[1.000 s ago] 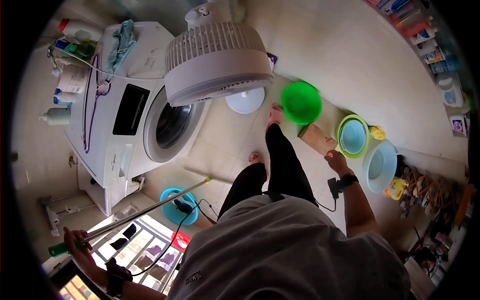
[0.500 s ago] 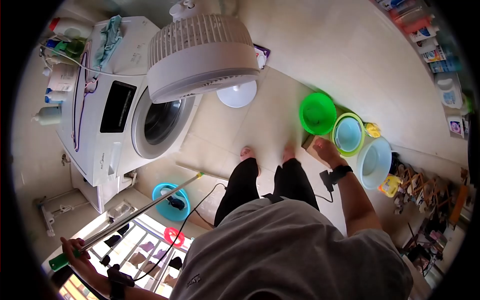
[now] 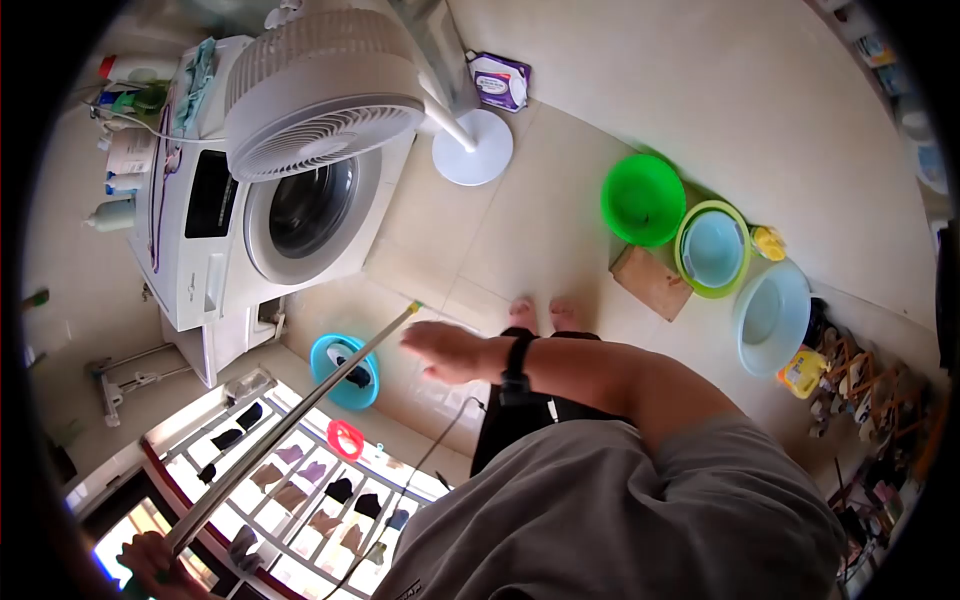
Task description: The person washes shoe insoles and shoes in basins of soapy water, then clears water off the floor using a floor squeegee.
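At the lower left, my left hand (image 3: 155,562) is closed around the grip end of a long metal pole (image 3: 290,422). The pole runs diagonally up to a yellow-green tip near the middle of the view. My right hand (image 3: 445,352) reaches across my body, fingers stretched out and slightly blurred. It appears just beside the pole's tip, though I cannot tell whether it touches. Behind the pole stands a blue basin (image 3: 318,358) with dark items in it.
A white fan (image 3: 320,110) stands before a washing machine (image 3: 225,265). To the right are a green basin (image 3: 650,225), a brown board or box (image 3: 650,283), a nested basin (image 3: 740,235) and a pale blue basin (image 3: 800,310). A cable (image 3: 440,438) hangs near my legs.
My right hand has swung from beside the basins on the right across to the pole's tip. My left hand has moved lower with the pole. The view has shifted, uncovering the brown board.
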